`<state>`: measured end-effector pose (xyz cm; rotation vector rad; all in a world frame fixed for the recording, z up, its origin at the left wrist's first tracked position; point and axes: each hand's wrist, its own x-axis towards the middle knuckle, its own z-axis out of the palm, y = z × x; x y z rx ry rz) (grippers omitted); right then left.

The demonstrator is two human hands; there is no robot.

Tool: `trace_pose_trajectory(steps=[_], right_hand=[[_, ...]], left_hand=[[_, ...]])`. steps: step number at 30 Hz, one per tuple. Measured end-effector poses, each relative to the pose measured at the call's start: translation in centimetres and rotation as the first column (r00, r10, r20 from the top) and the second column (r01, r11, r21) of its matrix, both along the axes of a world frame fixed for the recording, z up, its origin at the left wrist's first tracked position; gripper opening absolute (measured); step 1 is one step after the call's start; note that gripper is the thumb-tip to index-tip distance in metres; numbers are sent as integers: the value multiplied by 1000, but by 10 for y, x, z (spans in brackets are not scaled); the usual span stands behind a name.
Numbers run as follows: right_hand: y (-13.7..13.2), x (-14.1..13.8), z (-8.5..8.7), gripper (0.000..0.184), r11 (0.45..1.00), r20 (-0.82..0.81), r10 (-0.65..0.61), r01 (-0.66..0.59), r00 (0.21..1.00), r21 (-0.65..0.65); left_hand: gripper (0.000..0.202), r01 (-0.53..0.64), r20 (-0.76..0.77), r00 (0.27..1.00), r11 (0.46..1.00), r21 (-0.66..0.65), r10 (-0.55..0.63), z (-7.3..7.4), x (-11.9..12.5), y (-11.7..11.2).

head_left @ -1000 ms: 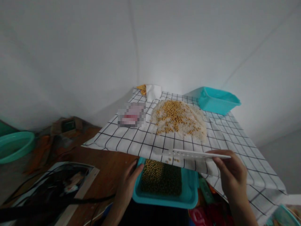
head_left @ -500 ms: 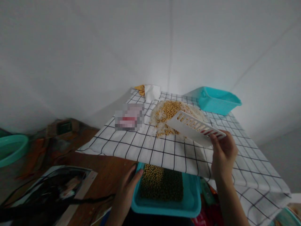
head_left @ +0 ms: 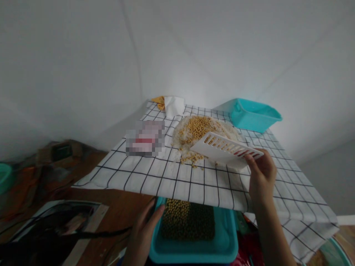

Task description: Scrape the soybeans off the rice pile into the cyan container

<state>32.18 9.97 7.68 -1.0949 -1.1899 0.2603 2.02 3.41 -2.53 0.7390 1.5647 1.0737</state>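
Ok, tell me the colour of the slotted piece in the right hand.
The slotted piece is white; the head view shows it best.

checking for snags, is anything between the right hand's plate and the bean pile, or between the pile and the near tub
Nothing visible blocks the plate in the right hand from the bean pile. Plate aside, only the cloth, with its front edge, lies between the pile and the near tub.

1. Likely a home; exact room unclear.
2. Checked tablecloth (head_left: 166, 177) before a plain pale wall (head_left: 177, 55), yellow beans (head_left: 198, 125) piled on top.
3. Household-type plastics: turquoise bin (head_left: 248, 122), turquoise tub (head_left: 227, 236).
4. Left side: black cord (head_left: 111, 233), brown wooden surface (head_left: 122, 199), cardboard-looking box (head_left: 59, 153), general clutter.
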Motion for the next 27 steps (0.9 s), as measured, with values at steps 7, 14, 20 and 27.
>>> trace_pose_trajectory(steps=[7,14,20,27], right_hand=[[-6,-4,0,12,999,8,-26,26,1000,20],[-32,1,-3,11,993,-24,-99,100,995,61],[-51,5,-4,14,993,24,-99,100,995,-59],[-58,0,-4,13,991,58,-68,74,996,-108]], left_hand=[[31,38,21,999,999,22,-38,11,3,1],[32,-17,-42,999,999,-38,16,0,-1,-2],[38,-10,-9,1000,998,-59,10,-3,0,1],[36,38,51,998,999,8,-39,4,3,2]])
